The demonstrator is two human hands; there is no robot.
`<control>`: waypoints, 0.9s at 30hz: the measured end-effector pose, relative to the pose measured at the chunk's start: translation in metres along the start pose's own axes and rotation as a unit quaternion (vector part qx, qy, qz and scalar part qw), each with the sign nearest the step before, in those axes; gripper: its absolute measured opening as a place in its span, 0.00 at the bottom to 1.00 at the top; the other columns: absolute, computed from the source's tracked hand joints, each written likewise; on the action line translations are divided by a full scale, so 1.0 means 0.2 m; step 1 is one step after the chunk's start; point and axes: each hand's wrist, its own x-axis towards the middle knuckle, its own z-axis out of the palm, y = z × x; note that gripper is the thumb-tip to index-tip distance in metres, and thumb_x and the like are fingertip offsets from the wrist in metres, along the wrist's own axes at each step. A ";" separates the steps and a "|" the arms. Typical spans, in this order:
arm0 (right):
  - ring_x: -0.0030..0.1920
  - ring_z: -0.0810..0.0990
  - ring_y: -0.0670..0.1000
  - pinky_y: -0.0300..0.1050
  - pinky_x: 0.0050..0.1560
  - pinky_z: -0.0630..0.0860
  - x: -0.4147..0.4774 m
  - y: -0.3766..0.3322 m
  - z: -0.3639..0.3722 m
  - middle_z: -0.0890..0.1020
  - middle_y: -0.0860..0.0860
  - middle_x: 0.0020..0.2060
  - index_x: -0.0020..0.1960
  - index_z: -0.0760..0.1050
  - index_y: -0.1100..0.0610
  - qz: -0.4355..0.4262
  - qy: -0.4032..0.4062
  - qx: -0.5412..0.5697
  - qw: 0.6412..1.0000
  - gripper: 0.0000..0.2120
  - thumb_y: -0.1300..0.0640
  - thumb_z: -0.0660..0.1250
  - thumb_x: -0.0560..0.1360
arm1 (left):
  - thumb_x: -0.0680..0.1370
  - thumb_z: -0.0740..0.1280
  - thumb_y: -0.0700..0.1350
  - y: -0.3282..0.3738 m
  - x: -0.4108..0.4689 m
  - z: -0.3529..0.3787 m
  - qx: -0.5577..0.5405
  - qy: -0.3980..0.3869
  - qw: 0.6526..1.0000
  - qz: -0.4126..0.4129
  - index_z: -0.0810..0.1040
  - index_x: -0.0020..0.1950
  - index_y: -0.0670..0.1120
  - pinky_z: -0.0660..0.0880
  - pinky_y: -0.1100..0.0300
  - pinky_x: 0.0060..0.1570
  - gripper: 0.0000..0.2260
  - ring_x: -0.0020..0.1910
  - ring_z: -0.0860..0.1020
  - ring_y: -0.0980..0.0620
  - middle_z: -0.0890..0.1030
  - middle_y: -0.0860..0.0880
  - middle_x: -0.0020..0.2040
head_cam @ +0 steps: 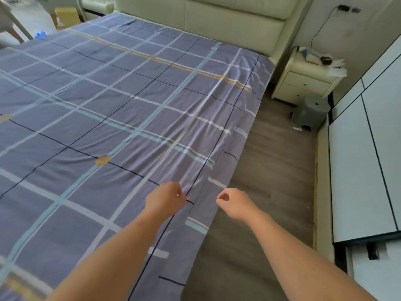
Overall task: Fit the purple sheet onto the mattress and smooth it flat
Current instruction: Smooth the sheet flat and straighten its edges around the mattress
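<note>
The purple plaid sheet lies spread over the whole mattress, up to the cream headboard. Its right side hangs over the bed's edge, with fine creases running along that side. My left hand rests on the sheet near the right edge, fingers curled and pinching a fold of the fabric. My right hand is just off the bed's side, thumb and fingers closed on the sheet's hanging hem. The mattress itself is hidden under the sheet.
A narrow strip of wooden floor runs between the bed and a white cabinet on the right. A cream nightstand and a grey stool stand by the headboard. A cardboard box sits beyond the far left side.
</note>
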 end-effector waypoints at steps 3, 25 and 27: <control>0.52 0.78 0.52 0.49 0.55 0.77 0.16 0.02 0.06 0.76 0.49 0.55 0.58 0.75 0.51 -0.014 -0.035 -0.008 0.999 0.12 0.51 0.60 0.78 | 0.79 0.61 0.50 -0.09 0.06 0.12 -0.019 -0.007 0.999 -0.041 0.76 0.53 0.49 0.75 0.55 0.41 0.08 0.46 0.78 0.48 0.79 0.50 0.49; 0.55 0.70 0.55 0.48 0.54 0.68 1.44 0.07 0.49 0.71 0.51 0.55 0.56 0.69 0.51 -0.364 -0.134 -0.430 0.815 0.21 0.50 0.75 0.68 | 0.66 0.73 0.60 -0.52 0.52 0.91 -0.009 0.010 0.953 -0.302 0.65 0.52 0.50 0.66 0.58 0.39 0.25 0.53 0.69 0.49 0.67 0.51 0.50; 0.52 0.72 0.57 0.50 0.50 0.68 1.49 0.10 0.53 0.72 0.52 0.51 0.53 0.70 0.53 -0.404 -0.115 -0.445 0.790 0.21 0.53 0.76 0.66 | 0.67 0.73 0.59 -0.55 0.51 0.94 -0.030 0.027 0.959 -0.280 0.66 0.47 0.50 0.65 0.57 0.38 0.22 0.50 0.70 0.49 0.67 0.53 0.47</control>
